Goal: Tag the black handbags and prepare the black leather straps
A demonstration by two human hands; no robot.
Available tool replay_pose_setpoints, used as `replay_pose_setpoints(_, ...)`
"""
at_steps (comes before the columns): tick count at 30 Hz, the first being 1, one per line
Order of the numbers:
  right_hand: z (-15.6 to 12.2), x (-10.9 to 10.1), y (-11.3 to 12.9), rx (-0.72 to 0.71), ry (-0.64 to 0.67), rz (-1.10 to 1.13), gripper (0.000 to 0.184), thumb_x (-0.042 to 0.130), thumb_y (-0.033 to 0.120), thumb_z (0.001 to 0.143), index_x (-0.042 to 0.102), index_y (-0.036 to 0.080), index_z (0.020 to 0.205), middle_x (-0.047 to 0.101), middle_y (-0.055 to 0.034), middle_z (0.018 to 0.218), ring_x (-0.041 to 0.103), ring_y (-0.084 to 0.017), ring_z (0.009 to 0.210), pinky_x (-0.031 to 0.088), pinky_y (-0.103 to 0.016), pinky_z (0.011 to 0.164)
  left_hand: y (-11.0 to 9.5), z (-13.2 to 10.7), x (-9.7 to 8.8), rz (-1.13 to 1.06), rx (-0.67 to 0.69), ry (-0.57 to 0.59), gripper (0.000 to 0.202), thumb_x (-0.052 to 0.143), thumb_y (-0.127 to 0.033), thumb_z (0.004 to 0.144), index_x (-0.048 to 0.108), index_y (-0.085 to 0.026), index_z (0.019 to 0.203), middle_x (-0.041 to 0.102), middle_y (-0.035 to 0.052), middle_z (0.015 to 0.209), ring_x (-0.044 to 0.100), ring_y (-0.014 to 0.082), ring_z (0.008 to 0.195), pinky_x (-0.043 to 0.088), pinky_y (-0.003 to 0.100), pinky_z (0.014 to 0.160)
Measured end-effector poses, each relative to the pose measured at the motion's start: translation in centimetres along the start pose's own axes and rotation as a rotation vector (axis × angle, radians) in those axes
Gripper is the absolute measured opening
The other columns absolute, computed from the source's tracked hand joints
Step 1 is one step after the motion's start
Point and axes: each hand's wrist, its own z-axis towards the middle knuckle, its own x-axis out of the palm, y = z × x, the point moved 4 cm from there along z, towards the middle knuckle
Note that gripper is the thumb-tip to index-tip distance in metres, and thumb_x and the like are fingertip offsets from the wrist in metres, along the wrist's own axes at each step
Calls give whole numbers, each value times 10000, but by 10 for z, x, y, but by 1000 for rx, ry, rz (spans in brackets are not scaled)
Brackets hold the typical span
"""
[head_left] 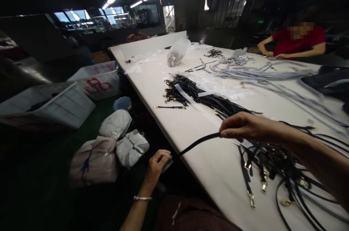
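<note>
My right hand [240, 127] is closed in a pinch on a narrow black strap [200, 142], above the white table. From those fingers the strap bends down to the left, past the table edge, towards my left hand [158, 165]. The left fingers are closed around a small pale piece [167, 165], cloth or film; I cannot tell which. Whether this piece touches the strap's dark end is unclear. Below my right forearm lies a loose heap of black straps with gold-coloured clasps [264, 180]. Beyond the right hand lies a bundle of similar black straps [196, 94].
Grey straps [245, 73] and a clear plastic bag [177, 55] lie farther back on the white table [152, 89]. A person in a red top [300, 44] works across it. Wrapped bundles [94, 163] and white bins [60, 104] stand on the floor at left.
</note>
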Motion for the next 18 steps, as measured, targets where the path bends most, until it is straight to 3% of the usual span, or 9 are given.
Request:
replay_pose_setpoints(4,25,-10,57,-61,21,-282,353,641,528,837,771,202,876,620,0,627,532,-137,561,356,-228,481,-39,20,21,-120,47,-23,368,627,-520,869,703,-167,802,722,81,991,663,215,971,524,328,900)
replay_pose_setpoints(8,44,0,97,-172,21,-494,209,653,396,834,786,236,856,652,20,628,551,-121,546,359,-220,494,-100,37,34,-302,199,5,358,653,-521,874,691,-168,828,712,69,957,648,203,945,513,292,862)
replay_pose_setpoints(12,47,8,128,-298,-46,-635,244,639,410,846,778,217,791,606,35,590,490,-86,517,302,-213,485,-161,46,45,-414,330,96,344,566,-515,946,577,-181,864,620,2,709,578,126,652,481,237,664)
replay_pose_setpoints(14,43,3,135,-281,-66,-629,332,630,493,844,755,199,754,568,40,565,468,-86,512,288,-212,473,-181,49,44,-365,404,110,331,533,-501,970,522,-195,847,501,-51,615,456,86,532,411,199,565)
replay_pose_setpoints(16,34,-10,134,-223,-72,-594,377,631,549,831,747,194,778,563,39,579,466,-93,529,294,-214,479,-191,52,33,-238,499,25,327,531,-474,978,510,-196,809,432,-63,611,390,78,525,366,188,533)
replay_pose_setpoints(18,22,-29,127,-158,-81,-575,376,631,559,832,752,203,832,578,36,610,473,-102,559,314,-219,503,-189,56,17,-134,551,-78,325,530,-454,980,510,-195,784,407,-62,619,378,83,541,350,191,531)
